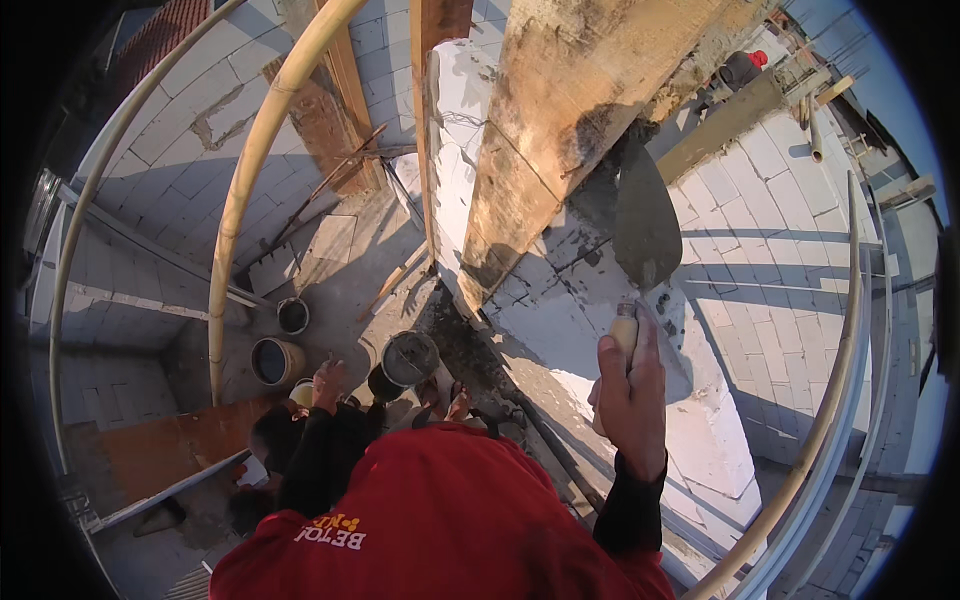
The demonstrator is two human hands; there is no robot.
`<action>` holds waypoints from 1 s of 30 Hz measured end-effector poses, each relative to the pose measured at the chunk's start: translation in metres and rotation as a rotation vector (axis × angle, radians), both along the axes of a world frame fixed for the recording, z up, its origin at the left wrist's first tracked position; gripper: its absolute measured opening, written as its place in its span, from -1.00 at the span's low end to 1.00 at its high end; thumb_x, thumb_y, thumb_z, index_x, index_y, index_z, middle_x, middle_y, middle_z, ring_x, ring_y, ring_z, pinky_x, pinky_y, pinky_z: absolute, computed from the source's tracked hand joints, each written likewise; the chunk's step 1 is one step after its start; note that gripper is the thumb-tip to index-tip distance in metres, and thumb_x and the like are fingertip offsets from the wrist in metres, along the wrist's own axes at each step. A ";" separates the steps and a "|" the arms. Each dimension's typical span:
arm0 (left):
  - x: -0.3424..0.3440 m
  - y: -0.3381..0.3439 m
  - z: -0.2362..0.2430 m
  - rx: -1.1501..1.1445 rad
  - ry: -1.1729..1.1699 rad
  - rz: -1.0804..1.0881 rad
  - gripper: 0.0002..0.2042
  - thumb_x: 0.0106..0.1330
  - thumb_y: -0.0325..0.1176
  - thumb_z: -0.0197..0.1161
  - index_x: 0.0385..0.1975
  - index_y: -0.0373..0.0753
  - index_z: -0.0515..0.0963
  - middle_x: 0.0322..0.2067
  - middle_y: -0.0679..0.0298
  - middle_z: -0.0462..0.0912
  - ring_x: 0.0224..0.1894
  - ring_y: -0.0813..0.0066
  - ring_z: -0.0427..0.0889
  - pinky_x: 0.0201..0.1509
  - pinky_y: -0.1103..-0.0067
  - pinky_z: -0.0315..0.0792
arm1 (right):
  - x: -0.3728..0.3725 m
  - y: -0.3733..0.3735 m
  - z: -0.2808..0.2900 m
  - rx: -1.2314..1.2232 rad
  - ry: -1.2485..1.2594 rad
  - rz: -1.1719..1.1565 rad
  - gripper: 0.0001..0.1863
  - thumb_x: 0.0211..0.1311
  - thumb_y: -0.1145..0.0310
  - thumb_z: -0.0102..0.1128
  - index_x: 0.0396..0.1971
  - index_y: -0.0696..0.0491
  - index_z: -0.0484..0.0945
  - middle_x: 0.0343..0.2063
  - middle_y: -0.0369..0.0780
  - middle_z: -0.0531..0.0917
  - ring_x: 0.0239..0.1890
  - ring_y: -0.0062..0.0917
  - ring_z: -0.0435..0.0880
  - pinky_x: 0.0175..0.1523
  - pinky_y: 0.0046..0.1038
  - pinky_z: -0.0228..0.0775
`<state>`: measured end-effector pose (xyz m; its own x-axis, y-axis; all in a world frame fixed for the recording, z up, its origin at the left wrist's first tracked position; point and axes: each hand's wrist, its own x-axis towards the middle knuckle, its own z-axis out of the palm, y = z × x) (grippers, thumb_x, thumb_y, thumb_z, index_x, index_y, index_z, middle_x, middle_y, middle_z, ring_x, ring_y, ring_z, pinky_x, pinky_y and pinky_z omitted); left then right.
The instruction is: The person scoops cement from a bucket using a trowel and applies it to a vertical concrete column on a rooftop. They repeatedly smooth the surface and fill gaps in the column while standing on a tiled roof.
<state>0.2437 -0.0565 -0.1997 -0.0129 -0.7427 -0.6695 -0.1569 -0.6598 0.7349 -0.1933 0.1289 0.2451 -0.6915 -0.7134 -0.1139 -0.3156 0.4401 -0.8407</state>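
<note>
Trowel (648, 220) with a grey, mortar-smeared, leaf-shaped metal blade and a stubby pale handle is hanging out over the rough white block wall (705, 440), blade pointing away from the wearer. Can't really tell if the blade is touching anything under it. Right hand (635, 395) is doing the holding, fingers wrapping snugly around the handle, with a black cuff showing at the wrist. Just past the blade, a big, stained, tan wooden board (560, 90) is leaning across at a slant.

Left hand (328, 382) is hovering way down to the left, fingers looking a bit bent, but it's too small to say how far open they are or if they're gripping anything. Near it, a round black bucket (410, 358) is showing grey stuff at the top, and a wider tan bucket with a dark inside (279, 362) is standing on the grey floor (330, 285). Further out, a curved yellow bamboo pole (262, 150) is running up the left side, and someone in a red cap (757, 58) is bending over at upper right.
</note>
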 end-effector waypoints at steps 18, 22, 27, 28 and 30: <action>-0.100 0.202 -0.101 0.468 0.101 0.287 -0.40 0.51 0.00 0.26 0.34 -0.36 0.47 -0.12 0.14 0.70 -0.37 0.47 0.74 -0.40 0.55 0.63 | 0.064 -0.110 -0.550 0.839 0.629 1.087 -0.61 0.48 0.15 0.14 0.16 0.05 0.53 -0.24 0.07 0.72 -0.23 0.05 0.77 -0.11 0.03 0.61; -0.100 0.239 -0.130 0.524 0.058 0.329 -0.40 0.52 -0.02 0.26 0.32 -0.43 0.46 -0.15 0.12 0.71 -0.40 0.49 0.73 -0.41 0.55 0.63 | 0.077 -0.159 -0.741 0.701 0.843 1.271 -0.72 0.44 0.27 0.14 0.03 0.08 0.54 -0.29 0.03 0.74 -0.25 -0.10 0.81 -0.17 -0.13 0.65; -0.085 0.254 -0.150 0.588 0.217 0.479 -0.42 0.53 -0.06 0.24 0.32 -0.44 0.44 -0.13 0.08 0.71 -0.42 0.46 0.72 -0.45 0.55 0.58 | 0.128 -0.199 -0.917 0.721 0.988 1.374 -0.75 0.38 0.32 0.19 -0.06 0.13 0.63 -0.31 -0.15 0.83 -0.16 -0.35 0.85 -0.09 -0.30 0.70; -0.087 0.257 -0.151 0.578 0.243 0.519 -0.42 0.54 -0.07 0.24 0.32 -0.44 0.44 -0.12 0.08 0.71 -0.43 0.45 0.72 -0.46 0.55 0.57 | 0.137 -0.198 -0.949 0.760 0.962 1.393 -0.75 0.41 0.32 0.16 -0.05 0.13 0.64 -0.30 -0.11 0.82 -0.12 -0.28 0.85 -0.06 -0.27 0.70; -0.085 0.248 -0.149 0.575 0.265 0.547 -0.44 0.54 -0.08 0.25 0.30 -0.44 0.44 -0.09 0.08 0.71 -0.44 0.46 0.70 -0.44 0.55 0.56 | 0.143 -0.194 -0.985 0.821 0.825 1.399 -0.71 0.47 0.28 0.12 0.00 0.14 0.63 -0.27 -0.01 0.81 -0.07 -0.13 0.82 0.00 -0.18 0.70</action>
